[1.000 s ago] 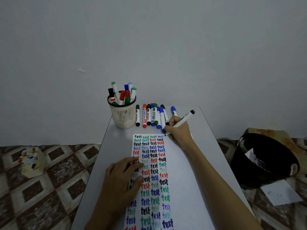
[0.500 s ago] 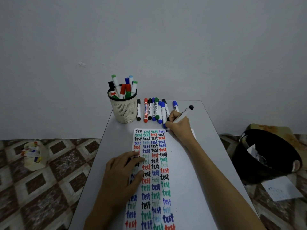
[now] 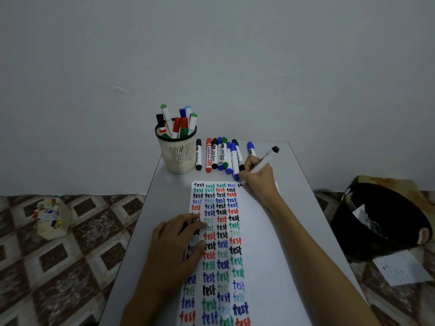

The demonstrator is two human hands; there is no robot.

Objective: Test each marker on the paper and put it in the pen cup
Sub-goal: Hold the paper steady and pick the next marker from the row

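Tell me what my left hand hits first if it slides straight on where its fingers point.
Probably the row of loose markers beyond the paper, around the blue ones. The left hand might also brush the right hand beside that line; depth is unclear.

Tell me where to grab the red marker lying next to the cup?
Pinch the red marker around its barrel's middle, coming down from above. It lies flat on the table, and a black-capped marker lies close on its right, so a sideways reach would probably bump that.
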